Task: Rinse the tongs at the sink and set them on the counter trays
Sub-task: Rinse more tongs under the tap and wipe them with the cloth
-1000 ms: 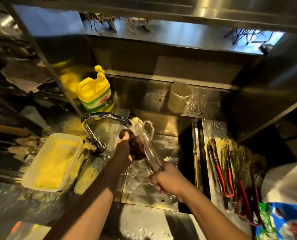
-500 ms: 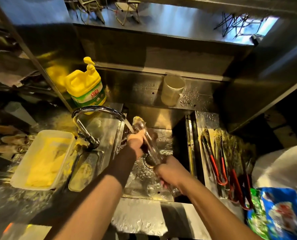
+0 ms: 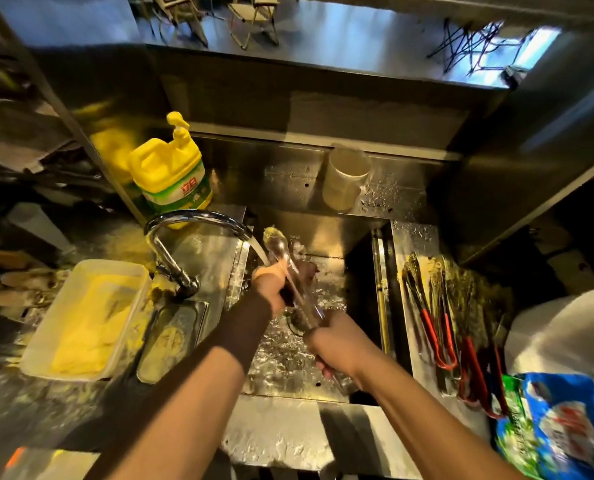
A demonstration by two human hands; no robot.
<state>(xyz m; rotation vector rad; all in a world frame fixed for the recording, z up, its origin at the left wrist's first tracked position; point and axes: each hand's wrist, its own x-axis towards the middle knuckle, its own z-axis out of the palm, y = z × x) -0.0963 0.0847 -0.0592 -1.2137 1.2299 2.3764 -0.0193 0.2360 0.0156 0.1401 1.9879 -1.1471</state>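
Metal tongs [image 3: 281, 252] slant over the sink [image 3: 288, 362], their tips up under the water running from the curved faucet [image 3: 198, 218]. My right hand [image 3: 337, 344] grips their handle end low over the basin. My left hand [image 3: 271, 285] presses a dark scrubbing pad [image 3: 306, 271] against the middle of the tongs. To the right of the sink, a steel counter tray [image 3: 413, 244] holds several red-handled tongs [image 3: 441, 337].
A yellow dish soap jug [image 3: 170, 174] stands behind the faucet and a pale cup [image 3: 344, 178] sits on the back ledge. A white tub of yellow sponges [image 3: 84, 320] lies at left. A blue-green bag [image 3: 562, 427] lies at the front right.
My left hand with the pad has slid a little along the tongs under the running water. My right hand keeps its grip on the handle end.
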